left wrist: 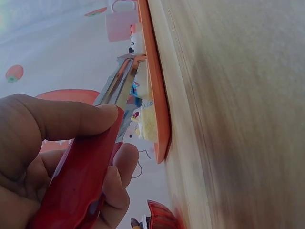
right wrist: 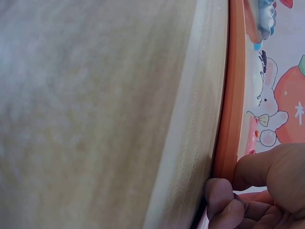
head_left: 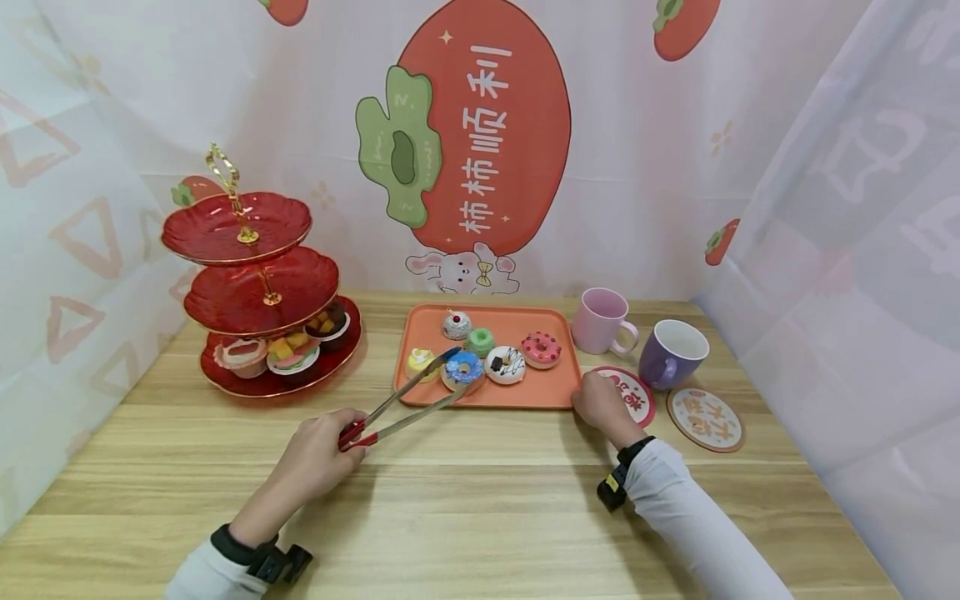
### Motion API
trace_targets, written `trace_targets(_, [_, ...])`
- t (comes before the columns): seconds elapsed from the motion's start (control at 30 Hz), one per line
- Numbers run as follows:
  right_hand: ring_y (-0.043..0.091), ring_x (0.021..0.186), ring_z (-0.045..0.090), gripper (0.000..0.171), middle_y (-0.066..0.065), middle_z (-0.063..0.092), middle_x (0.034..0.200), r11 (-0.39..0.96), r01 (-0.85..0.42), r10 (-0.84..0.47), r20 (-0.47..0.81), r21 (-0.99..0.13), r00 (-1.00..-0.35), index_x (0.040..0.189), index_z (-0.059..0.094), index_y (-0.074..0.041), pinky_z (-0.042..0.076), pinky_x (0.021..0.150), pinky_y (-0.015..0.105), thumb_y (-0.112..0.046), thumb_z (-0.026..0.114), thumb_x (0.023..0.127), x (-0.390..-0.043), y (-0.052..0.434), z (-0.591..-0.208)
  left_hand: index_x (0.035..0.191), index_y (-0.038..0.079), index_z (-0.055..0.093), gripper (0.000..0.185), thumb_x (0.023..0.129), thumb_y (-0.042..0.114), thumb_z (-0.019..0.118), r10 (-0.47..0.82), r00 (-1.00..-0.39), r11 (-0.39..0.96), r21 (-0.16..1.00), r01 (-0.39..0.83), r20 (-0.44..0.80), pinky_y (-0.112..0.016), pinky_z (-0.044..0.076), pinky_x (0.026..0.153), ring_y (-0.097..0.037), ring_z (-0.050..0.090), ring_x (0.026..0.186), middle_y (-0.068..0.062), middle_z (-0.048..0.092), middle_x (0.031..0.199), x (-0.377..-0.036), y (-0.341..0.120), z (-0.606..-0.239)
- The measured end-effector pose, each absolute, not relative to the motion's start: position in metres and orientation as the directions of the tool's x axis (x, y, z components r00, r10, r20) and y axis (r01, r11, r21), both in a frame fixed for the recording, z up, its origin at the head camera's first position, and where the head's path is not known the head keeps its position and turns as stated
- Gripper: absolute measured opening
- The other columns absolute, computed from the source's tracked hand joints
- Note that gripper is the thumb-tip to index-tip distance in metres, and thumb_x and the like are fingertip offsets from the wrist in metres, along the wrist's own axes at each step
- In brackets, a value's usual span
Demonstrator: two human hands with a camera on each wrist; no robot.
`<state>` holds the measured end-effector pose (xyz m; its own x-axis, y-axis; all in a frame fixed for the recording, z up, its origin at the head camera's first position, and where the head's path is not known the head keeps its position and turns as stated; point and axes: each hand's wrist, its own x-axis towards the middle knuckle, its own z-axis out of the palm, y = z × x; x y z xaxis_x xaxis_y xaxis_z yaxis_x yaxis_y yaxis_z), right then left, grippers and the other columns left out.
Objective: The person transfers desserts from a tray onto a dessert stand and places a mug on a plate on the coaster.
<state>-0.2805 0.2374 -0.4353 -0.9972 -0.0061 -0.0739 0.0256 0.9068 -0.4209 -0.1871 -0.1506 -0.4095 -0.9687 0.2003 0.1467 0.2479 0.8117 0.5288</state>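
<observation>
My left hand [head_left: 318, 454] grips a pair of metal tongs [head_left: 415, 416] by their red handles [left wrist: 78, 179]. The spread arms of the tongs reach over the orange tray [head_left: 536, 392], one tip on each side of the blue-iced donut [head_left: 454, 379]. Whether the tips touch it I cannot tell. My right hand [head_left: 602, 404] pinches the tray's front right corner between thumb and fingers. Also on the tray are a yellow cake [head_left: 420, 360], a white cake with a cherry [head_left: 457, 327], a green ring cake [head_left: 480, 340], a white donut [head_left: 504, 375] and a pink donut [head_left: 542, 348].
A red three-tier stand [head_left: 251, 312] with a gold handle is at the left; several small cakes sit on its bottom tier. At the right are a pink mug [head_left: 598, 321], a purple mug [head_left: 660, 362], a red-rimmed coaster [head_left: 633, 396] beside my right hand, and a tan-rimmed coaster [head_left: 705, 419].
</observation>
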Motion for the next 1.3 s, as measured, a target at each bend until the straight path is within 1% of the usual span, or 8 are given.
trace_targets(0.27, [0.021, 0.055, 0.047, 0.013, 0.008, 0.047, 0.062, 0.908, 0.007, -0.018, -0.055, -0.418, -0.998, 0.070, 0.055, 0.000, 0.035, 0.050, 0.030, 0.000, 0.051, 0.083, -0.280, 0.237, -0.435, 0.106, -0.002, 0.064, 0.036, 0.072, 0.005, 0.073, 0.194, -0.970, 0.810, 0.535, 0.241, 0.144, -0.036, 0.042, 0.062, -0.019, 0.053, 0.071, -0.006, 0.062, 0.084, -0.184, -0.152, -0.406])
trace_targets(0.57, [0.022, 0.055, 0.047, 0.013, 0.008, 0.046, 0.062, 0.909, 0.003, -0.015, -0.042, -0.416, -0.999, 0.069, 0.054, -0.001, 0.035, 0.050, 0.030, 0.000, 0.051, 0.082, -0.279, 0.237, -0.435, 0.110, -0.003, 0.063, 0.038, 0.074, 0.006, 0.072, 0.191, -0.969, 0.811, 0.532, 0.245, 0.155, -0.036, 0.041, 0.061, -0.020, 0.053, 0.072, -0.006, 0.062, 0.086, -0.181, -0.156, -0.397])
trace_targets(0.73, [0.022, 0.055, 0.046, 0.013, 0.008, 0.046, 0.062, 0.909, -0.004, -0.019, -0.033, -0.416, -0.999, 0.068, 0.053, -0.001, 0.035, 0.050, 0.030, 0.000, 0.051, 0.081, -0.279, 0.237, -0.435, 0.110, -0.004, 0.063, 0.038, 0.075, 0.007, 0.073, 0.193, -0.965, 0.806, 0.533, 0.258, 0.176, -0.035, 0.041, 0.060, -0.018, 0.052, 0.069, -0.005, 0.062, 0.081, -0.178, -0.160, -0.390])
trace_targets(0.93, [0.021, 0.053, 0.046, 0.014, 0.007, 0.044, 0.061, 0.909, -0.013, -0.025, -0.025, -0.417, -0.999, 0.067, 0.053, -0.001, 0.035, 0.049, 0.030, 0.001, 0.051, 0.081, -0.278, 0.237, -0.436, 0.108, -0.003, 0.064, 0.035, 0.076, 0.008, 0.074, 0.179, -0.959, 0.808, 0.524, 0.270, 0.219, -0.036, 0.041, 0.059, -0.018, 0.051, 0.068, -0.002, 0.060, 0.077, -0.175, -0.167, -0.381])
trace_targets(1.13, [0.022, 0.054, 0.046, 0.016, 0.008, 0.045, 0.061, 0.916, -0.012, -0.024, -0.025, -0.401, -0.999, 0.066, 0.052, -0.001, 0.035, 0.050, 0.031, 0.001, 0.050, 0.081, -0.279, 0.237, -0.436, 0.108, -0.003, 0.063, 0.035, 0.077, 0.008, 0.072, 0.143, -0.962, 0.817, 0.520, 0.247, 0.232, -0.036, 0.041, 0.058, -0.020, 0.053, 0.070, -0.007, 0.062, 0.082, -0.173, -0.174, -0.373])
trace_targets(1.3, [0.023, 0.055, 0.047, 0.015, 0.009, 0.047, 0.061, 0.919, -0.012, -0.023, -0.023, -0.394, -0.999, 0.067, 0.053, -0.001, 0.036, 0.050, 0.032, 0.001, 0.050, 0.082, -0.279, 0.237, -0.436, 0.108, -0.004, 0.063, 0.034, 0.077, 0.008, 0.072, 0.121, -0.958, 0.828, 0.505, 0.242, 0.261, -0.034, 0.039, 0.055, -0.021, 0.052, 0.066, -0.010, 0.063, 0.082, -0.172, -0.180, -0.366])
